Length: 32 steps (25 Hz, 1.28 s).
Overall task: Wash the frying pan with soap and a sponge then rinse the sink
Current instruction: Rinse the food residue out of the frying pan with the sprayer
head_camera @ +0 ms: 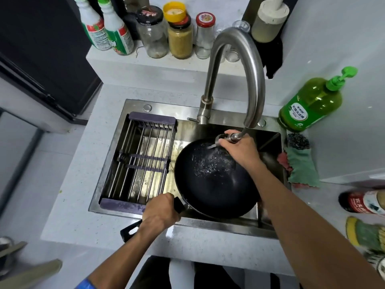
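One black frying pan point(216, 184) sits tilted in the right part of the steel sink point(116, 163), and two hands work on it. The left hand point(161, 209) has its fingers point(164, 200) wrapped around the pan's black handle point(179, 204) at the sink's near rim; the handle's looped end point(130, 231) sticks out behind the wrist over the bench point(68, 205). The right hand point(239, 149) grips the pull-out spray head point(226, 138) of the one gooseneck faucet point(235, 65), fingers curled around it, and water strikes the pan's far inner side just below them, where foam or droplets glisten. Left of the pan, beyond the left fingers, one metal drying rack point(141, 161) with purple ends spans the sink. To the right of the right hand stand one green pump bottle of dish soap point(310, 105), a dark steel scourer point(296, 140) and a green and red cloth point(302, 166) on the bench edge. Farther right, cut off by the frame, lie a red-labelled bottle point(362, 202) and a yellow and green sponge point(364, 234). On the ledge behind the faucet I count two green and white bottles point(104, 28), three lidded jars point(180, 34) and one upturned glass point(241, 26) partly hidden by the faucet; a pale cylinder point(269, 19) stands to their right. The right forearm covers the pan's right rim and the sink's drain is not visible.
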Each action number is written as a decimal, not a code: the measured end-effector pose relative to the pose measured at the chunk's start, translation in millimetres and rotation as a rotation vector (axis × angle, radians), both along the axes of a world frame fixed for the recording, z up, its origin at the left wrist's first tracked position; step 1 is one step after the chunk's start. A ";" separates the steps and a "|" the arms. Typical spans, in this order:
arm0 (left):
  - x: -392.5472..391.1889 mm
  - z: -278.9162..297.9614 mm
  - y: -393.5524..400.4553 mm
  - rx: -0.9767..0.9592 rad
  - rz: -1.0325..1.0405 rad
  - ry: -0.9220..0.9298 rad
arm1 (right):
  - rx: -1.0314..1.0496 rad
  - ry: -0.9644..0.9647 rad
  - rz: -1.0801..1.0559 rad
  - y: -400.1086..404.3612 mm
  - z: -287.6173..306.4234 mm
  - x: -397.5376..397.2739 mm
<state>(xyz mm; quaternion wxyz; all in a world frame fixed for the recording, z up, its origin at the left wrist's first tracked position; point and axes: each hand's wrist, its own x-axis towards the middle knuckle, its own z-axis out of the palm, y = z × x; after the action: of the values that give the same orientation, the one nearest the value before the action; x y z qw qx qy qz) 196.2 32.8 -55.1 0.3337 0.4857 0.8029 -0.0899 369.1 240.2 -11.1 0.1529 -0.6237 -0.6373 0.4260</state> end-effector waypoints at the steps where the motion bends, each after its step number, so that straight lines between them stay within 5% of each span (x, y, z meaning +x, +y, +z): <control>1: -1.0 -0.8 0.0 0.007 -0.001 0.008 | 0.041 -0.079 0.021 4.7 4.0 8.3; 11: -11.1 -0.6 7.1 0.052 -0.066 0.103 | -0.101 -0.505 0.233 7.9 23.6 74.7; 16: -9.2 0.1 8.4 0.037 -0.060 0.086 | -0.378 -0.260 0.274 -19.2 26.2 58.6; 20: -7.3 -0.7 5.4 0.025 -0.064 0.069 | -0.405 -0.058 0.178 -33.2 17.1 28.7; 25: -3.2 -0.5 3.5 0.003 -0.067 0.047 | -0.222 0.096 -0.005 -17.1 14.9 -3.3; 32: 0.2 -2.3 11.6 -0.032 -0.083 0.025 | 0.330 -0.241 -0.086 -9.2 78.8 23.2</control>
<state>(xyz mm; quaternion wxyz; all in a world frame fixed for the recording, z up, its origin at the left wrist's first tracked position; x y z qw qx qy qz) 196.4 44.4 -57.5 0.3275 0.5122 0.7845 -0.1226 392.3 231.0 67.7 0.1937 -0.6631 -0.6850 0.2312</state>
